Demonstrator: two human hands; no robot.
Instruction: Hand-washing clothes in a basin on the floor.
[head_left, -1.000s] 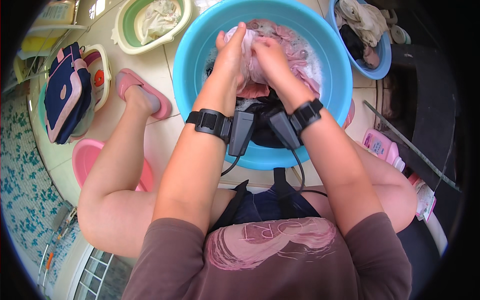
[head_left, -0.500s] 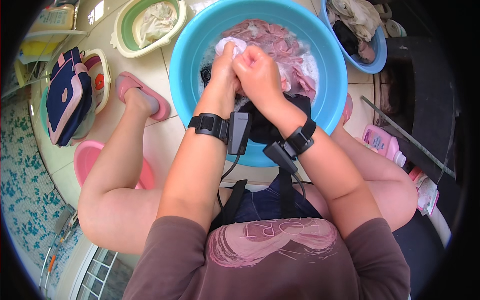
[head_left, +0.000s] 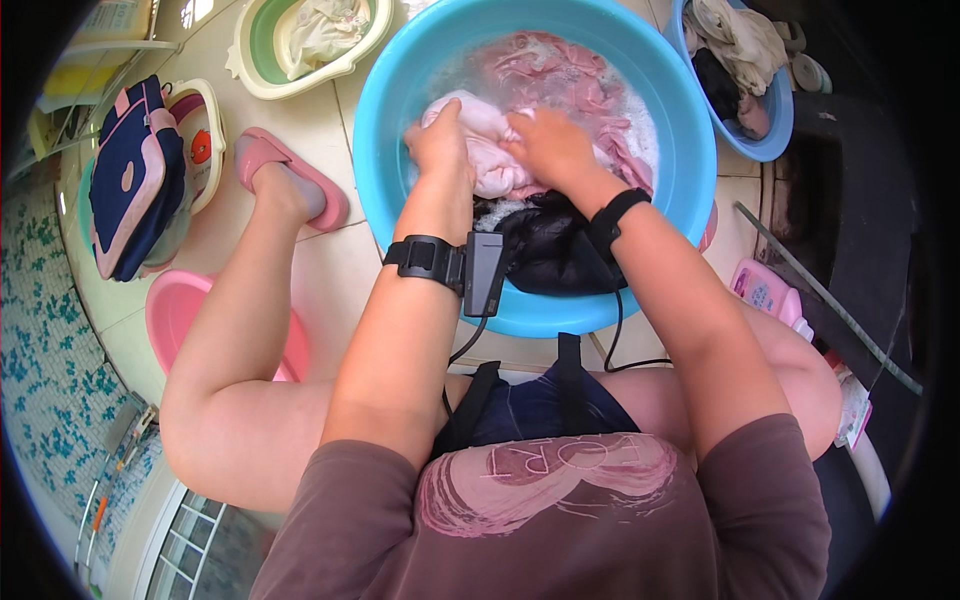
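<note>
A large blue basin [head_left: 690, 190] of sudsy water stands before me. In it a wet pale pink garment [head_left: 490, 165] is bunched between my hands. My left hand [head_left: 438, 143] grips its left side, thumb on top and fingers partly hidden. My right hand [head_left: 555, 148] has its fingers closed on the garment's right side. Darker pink cloth [head_left: 555, 70] lies in the foam beyond my hands. Nearer to me, black cloth [head_left: 550, 250] is heaped against the basin's near wall, below my right wrist. Black straps circle both wrists.
At the upper left is a green and cream basin [head_left: 265, 85] with white cloth. A smaller blue tub [head_left: 775, 140] of clothes stands upper right. Left are a navy and pink backpack [head_left: 135, 185] and a pink basin [head_left: 170, 300]. A pink bottle [head_left: 765, 290] lies right.
My hands, close together half a second ago, have moved apart and lower. The pale pink garment, earlier a small bunch in them, now shows spread wider between them.
</note>
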